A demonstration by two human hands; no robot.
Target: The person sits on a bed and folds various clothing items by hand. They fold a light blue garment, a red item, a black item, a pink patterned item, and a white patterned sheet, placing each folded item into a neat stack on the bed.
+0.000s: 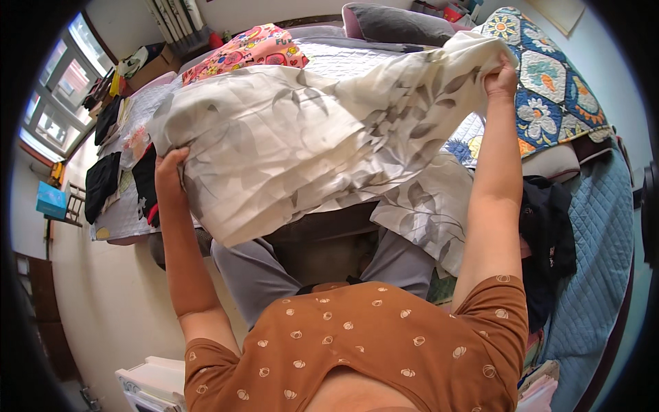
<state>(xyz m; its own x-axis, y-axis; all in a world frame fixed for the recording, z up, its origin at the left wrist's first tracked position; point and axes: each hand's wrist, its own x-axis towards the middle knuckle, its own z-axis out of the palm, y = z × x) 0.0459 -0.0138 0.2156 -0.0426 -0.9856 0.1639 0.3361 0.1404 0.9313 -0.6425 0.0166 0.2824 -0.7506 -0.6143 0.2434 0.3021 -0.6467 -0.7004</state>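
Observation:
A large white cloth with a grey leaf print (274, 144), like a piece of bed linen, stretches between my two raised hands. My left hand (171, 168) is closed on its left edge, thumb on top. Farther out and to the right, my right hand (501, 80) grips a bunched corner. Folds run across the middle of the cloth, and a lower part (432, 213) hangs over my right thigh. Its underside is hidden.
Behind the cloth lies a bed with a white quilted cover (322, 51). On it are a pink patterned cloth (250, 51), a grey pillow (395, 26) and a blue floral quilt (542, 89). Dark garments (103, 185) lie at left; a black garment (546, 233) is by my right arm.

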